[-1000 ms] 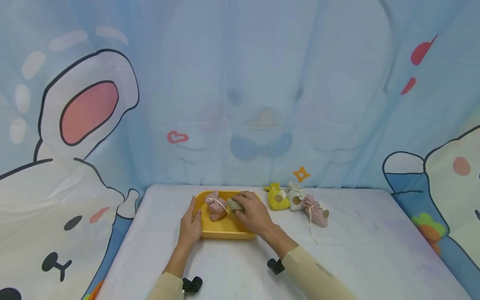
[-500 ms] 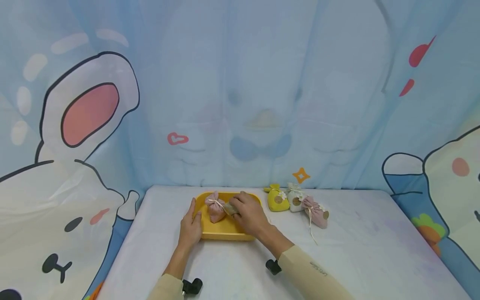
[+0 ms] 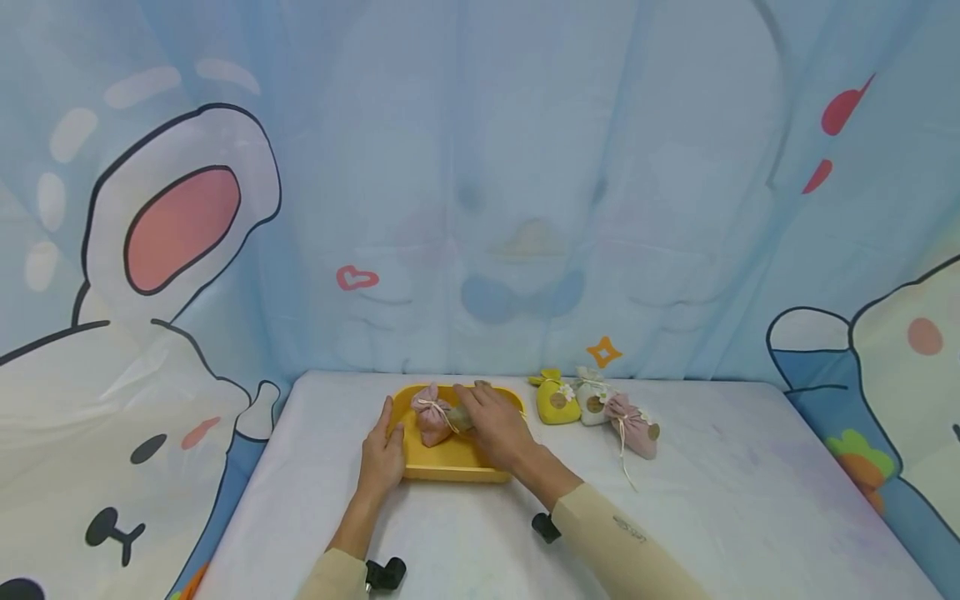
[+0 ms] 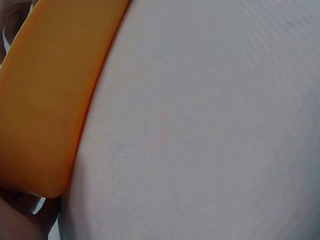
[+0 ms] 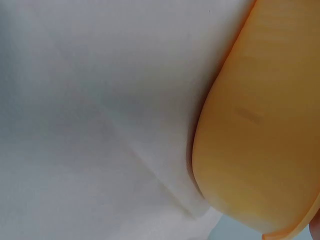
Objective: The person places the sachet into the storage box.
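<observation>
A yellow tray sits on the table in the head view. My left hand holds its left side, with the thumb at the rim and fingers along the outside. Inside the tray stands a pink drawstring sachet, tied with pale cord. Right beside it is a grey-green sachet, mostly covered by my right hand. The right fingers look fairly straight and lie over that sachet; its thumb is hidden. Both the left wrist view and the right wrist view show mainly the tray's outer wall.
To the right of the tray stand a yellow sachet, a white sachet and another pink sachet with a trailing cord. A white cloth covers the table. A printed blue curtain hangs behind.
My right hand has moved slightly left and down into the tray with the grey-green sachet, and its fingers have straightened. The left hand stays at the tray's side.
</observation>
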`<state>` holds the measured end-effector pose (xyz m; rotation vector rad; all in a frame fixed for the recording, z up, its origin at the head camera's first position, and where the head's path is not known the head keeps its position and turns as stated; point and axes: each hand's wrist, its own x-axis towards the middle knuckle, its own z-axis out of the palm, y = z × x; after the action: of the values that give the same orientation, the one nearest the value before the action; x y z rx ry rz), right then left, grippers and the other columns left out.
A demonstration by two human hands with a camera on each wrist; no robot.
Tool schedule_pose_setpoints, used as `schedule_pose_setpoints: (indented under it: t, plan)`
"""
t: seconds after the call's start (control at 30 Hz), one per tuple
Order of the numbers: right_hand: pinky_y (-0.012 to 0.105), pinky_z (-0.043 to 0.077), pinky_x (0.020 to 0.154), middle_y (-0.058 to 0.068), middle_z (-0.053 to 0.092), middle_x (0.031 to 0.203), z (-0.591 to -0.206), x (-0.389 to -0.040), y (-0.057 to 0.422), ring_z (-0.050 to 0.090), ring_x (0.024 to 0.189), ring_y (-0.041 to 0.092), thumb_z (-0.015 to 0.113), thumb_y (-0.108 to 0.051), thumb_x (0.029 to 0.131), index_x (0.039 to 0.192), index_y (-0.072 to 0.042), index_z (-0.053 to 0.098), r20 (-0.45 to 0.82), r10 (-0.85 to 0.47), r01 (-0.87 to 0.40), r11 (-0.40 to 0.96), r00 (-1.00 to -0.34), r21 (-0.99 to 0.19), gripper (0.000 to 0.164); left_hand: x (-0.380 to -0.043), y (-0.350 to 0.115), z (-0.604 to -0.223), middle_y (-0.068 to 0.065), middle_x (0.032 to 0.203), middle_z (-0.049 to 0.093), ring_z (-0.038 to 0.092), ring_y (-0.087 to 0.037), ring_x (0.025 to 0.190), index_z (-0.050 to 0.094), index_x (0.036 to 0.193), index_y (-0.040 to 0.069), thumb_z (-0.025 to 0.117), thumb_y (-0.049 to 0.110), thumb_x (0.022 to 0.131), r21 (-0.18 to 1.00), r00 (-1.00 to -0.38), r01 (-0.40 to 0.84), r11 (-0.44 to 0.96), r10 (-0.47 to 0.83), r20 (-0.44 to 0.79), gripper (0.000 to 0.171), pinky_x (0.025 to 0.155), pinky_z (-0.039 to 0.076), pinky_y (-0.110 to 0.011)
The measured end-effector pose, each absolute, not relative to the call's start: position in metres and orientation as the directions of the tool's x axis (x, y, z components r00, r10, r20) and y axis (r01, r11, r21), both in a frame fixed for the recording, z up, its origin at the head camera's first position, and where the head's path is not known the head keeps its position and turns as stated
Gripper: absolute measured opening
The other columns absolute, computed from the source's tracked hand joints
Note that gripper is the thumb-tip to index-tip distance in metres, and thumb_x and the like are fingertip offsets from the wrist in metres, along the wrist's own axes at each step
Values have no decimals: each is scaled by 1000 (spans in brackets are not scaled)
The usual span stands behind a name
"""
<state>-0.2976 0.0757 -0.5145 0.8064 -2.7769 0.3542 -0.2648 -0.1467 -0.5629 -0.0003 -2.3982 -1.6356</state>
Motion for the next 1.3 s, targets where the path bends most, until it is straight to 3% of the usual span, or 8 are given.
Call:
schedule_pose_setpoints:
  t: [0.17,0.37,0.57,0.93,1.3]
  plan:
    - [48,41,123,8,55,154,-515,-303,76,47,148,33,72,-4,96,155,-16,44,246,-521,-565,808,-817,-165,67,-265,-147,-563,-15,169,30,28,-36,157,27,163,0,43,12,110,916,-973,129,380,-130,191,57,130,24,-53]
    - [47,42,122,7,59,149,-519,-310,73,50,145,31,68,-2,98,149,-14,49,254,-564,-607,782,-786,-141,56,-265,-147,-564,-16,169,31,29,-37,156,28,163,0,44,13,110,915,-972,130,381,-132,193,57,129,25,-54]
    - [44,42,122,5,59,145,-524,-313,69,50,144,28,64,-4,102,147,-16,50,218,-566,-599,789,-795,-139,49,-264,-146,-563,-17,169,31,29,-38,156,27,163,0,44,12,109,917,-973,131,378,-131,193,58,129,25,-55]
    - [36,48,117,2,63,129,-530,-320,67,57,127,20,66,-2,101,130,-14,60,269,-625,-666,740,-732,-94,32,-265,-146,-563,-17,169,30,29,-37,156,27,163,0,44,12,109,915,-972,136,379,-128,197,58,129,24,-54]
    - [40,40,124,1,65,131,-532,-320,67,58,133,21,71,-3,97,131,-16,62,285,-633,-666,745,-719,-26,38,-264,-146,-562,-16,169,29,28,-37,157,26,164,1,43,13,110,918,-975,115,378,-132,177,58,130,23,-54]
